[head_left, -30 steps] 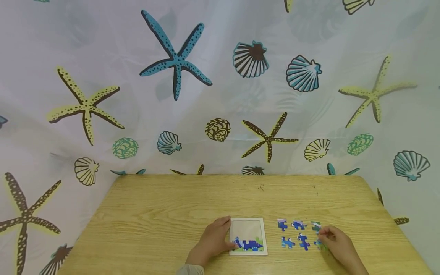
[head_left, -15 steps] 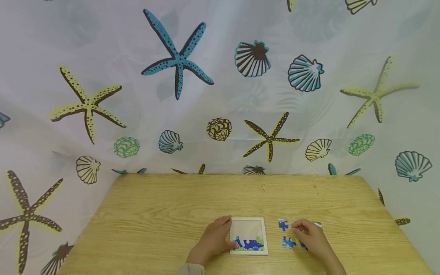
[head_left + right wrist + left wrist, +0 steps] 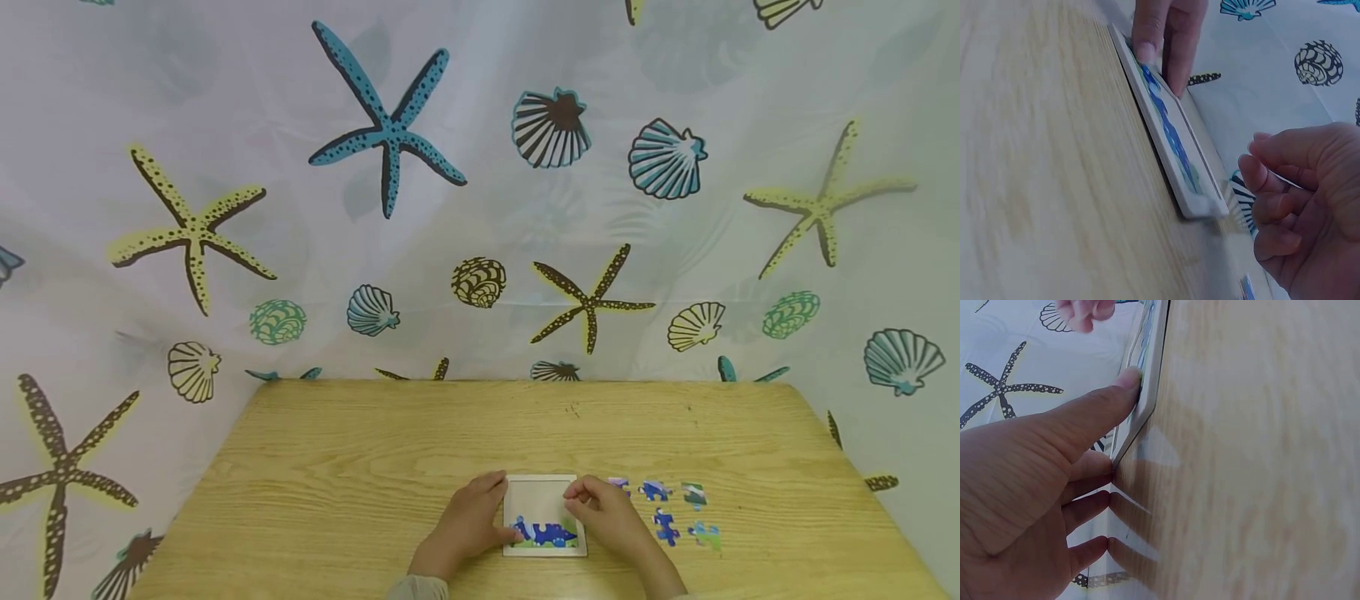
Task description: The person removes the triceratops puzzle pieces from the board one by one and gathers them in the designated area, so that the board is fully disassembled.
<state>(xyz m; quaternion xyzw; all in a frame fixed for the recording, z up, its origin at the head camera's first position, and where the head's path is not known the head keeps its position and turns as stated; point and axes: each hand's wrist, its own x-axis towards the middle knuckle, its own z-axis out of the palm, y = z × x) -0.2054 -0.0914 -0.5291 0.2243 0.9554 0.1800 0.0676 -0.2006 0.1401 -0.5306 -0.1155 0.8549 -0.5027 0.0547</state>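
Note:
My left hand (image 3: 467, 518) holds a square puzzle tray (image 3: 542, 479) by its left side. In the left wrist view its thumb (image 3: 1100, 403) reaches over the tray's rim and the fingertips line the outer edge. Joined blue and green puzzle pieces (image 3: 546, 535) fill the tray's bottom strip; the part above shows bare backing. My right hand (image 3: 606, 512) is over the tray's right edge. In the right wrist view its thumb and index tips come together and the other fingers curl, with nothing visible between them.
Several loose puzzle pieces lie on the wooden table (image 3: 337, 467) right of the tray, among them a blue one (image 3: 664, 527) and a green-and-blue one (image 3: 705, 534). The right hand partly covers this group. A patterned curtain (image 3: 450, 208) hangs behind the table.
My right hand has moved left, from the far-right loose pieces across the group to the tray's right edge, uncovering the pieces behind it. My left hand and the tray have stayed put.

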